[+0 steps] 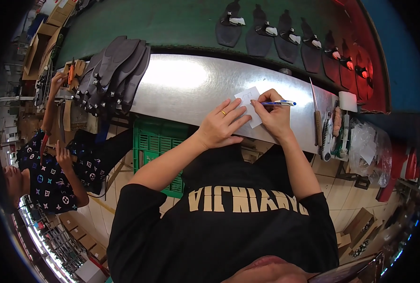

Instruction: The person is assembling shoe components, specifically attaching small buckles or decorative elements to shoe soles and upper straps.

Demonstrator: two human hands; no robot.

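My right hand (274, 114) pinches a blue and white pen (278, 103) over a small white paper slip (255, 120) with handwriting on it. The slip lies on the shiny metal worktable (172, 89). Spread beside it on the left is my left hand (223, 123), its fingertips on or near the slip's edge and a gold ring on one finger. The left hand grips nothing. Part of the slip is covered by my fingers.
Dark fin-shaped pieces (111, 70) are piled left; more (259, 40) line the green belt (172, 28) toward a red-lit opening (370, 56). Tools (318, 127) and a plastic bag (368, 151) are right. A green crate (158, 137) stands below; a co-worker (49, 174) sits left.
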